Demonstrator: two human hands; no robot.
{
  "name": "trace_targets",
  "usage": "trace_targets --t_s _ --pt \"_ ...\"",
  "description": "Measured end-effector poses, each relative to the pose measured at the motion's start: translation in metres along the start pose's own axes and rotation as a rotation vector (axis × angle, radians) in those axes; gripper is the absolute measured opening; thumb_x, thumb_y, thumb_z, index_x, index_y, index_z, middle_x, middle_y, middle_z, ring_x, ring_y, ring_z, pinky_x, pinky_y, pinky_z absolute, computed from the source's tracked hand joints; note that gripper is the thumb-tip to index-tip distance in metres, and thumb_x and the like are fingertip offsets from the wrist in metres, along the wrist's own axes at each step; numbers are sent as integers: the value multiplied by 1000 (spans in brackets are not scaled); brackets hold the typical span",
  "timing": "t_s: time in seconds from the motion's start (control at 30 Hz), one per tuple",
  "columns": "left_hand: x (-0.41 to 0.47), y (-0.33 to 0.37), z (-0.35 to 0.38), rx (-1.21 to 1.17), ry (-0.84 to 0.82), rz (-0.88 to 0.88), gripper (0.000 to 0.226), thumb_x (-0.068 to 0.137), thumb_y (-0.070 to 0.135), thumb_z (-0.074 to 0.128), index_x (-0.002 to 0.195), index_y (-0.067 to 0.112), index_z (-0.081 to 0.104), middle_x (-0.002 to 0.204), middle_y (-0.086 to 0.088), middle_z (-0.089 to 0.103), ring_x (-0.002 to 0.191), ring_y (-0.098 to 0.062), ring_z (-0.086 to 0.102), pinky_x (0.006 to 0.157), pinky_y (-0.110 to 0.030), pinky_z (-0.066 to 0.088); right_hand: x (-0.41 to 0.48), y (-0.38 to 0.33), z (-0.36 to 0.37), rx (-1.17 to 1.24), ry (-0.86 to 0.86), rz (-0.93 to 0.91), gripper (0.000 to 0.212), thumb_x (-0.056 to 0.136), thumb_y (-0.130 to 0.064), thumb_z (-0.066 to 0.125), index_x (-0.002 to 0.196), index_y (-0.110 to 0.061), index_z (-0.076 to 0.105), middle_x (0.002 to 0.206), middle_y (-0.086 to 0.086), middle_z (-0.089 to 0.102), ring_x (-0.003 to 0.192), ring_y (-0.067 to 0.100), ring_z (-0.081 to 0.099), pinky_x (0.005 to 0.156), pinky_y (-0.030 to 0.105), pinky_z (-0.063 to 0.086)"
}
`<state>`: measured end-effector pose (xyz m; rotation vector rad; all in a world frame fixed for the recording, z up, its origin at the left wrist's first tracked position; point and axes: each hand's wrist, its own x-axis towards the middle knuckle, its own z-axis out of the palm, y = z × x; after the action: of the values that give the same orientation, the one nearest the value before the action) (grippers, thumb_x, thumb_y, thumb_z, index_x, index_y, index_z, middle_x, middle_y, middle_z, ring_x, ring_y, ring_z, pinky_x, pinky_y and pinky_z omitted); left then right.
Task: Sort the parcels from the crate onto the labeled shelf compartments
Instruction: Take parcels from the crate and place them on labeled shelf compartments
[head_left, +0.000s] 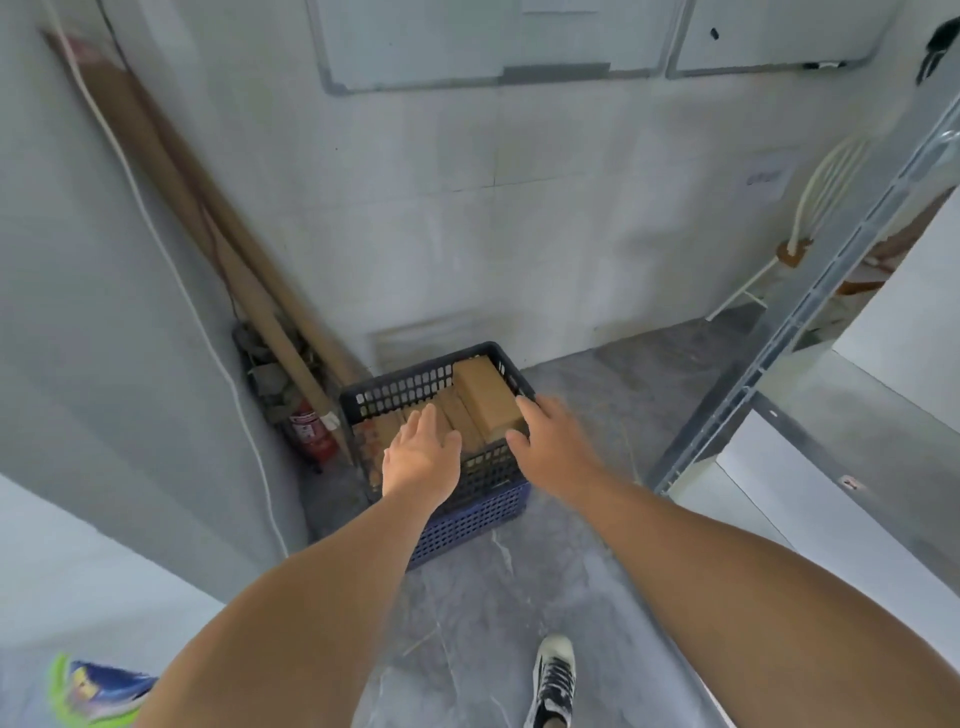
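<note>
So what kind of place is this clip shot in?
Probably a storeroom or small parcel-sorting room: a blue crate of brown parcels on the floor, metal shelving at right, whiteboards on the bare wall.

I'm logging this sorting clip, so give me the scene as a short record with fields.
crate: blue crate on the floor by the wall
parcels: top parcel lies on lower parcels inside
left hand: fingers straight, over the lower parcels; contact unclear
right hand: fingers spread at the top parcel's near end, no grip
shelf: metal shelf frame to the right
</note>
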<state>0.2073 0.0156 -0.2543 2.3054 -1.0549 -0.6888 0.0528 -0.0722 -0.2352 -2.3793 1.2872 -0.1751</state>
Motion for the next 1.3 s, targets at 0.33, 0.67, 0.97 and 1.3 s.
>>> trace_targets --t_s 0.33,0.67,0.97,1.3 --pt "129 12 5 4 48 -131 61 106 45 34 161 27 15 168 3 13 155 -23 11 125 -48 15 144 30 13 4 -131 -61 59 106 -37 37 159 -15 23 166 10 20 154 30 12 124 48 20" --pt "231 9 53 -124 -7 -374 61 102 49 38 159 33 20 166 3 22 153 -23 20 122 -50 24 270 58 38 208 -382 132 57 109 -31 37 159 -8 22 164 12 26 151 28 24 121 39 20" --pt "325 -13 96 -257 -189 -540 61 103 50 41 159 33 24 160 -4 36 144 -32 36 114 -44 33 357 84 85 227 -479 367 54 106 -31 37 157 -15 31 147 10 50 116 26 55 87 31 40" --pt "415 -28 157 -544 -244 -700 62 104 44 46 158 22 26 163 -3 30 149 -26 30 120 -45 27 436 117 148 338 -476 626 49 106 -36 38 150 -15 43 147 8 50 120 24 51 89 32 36"
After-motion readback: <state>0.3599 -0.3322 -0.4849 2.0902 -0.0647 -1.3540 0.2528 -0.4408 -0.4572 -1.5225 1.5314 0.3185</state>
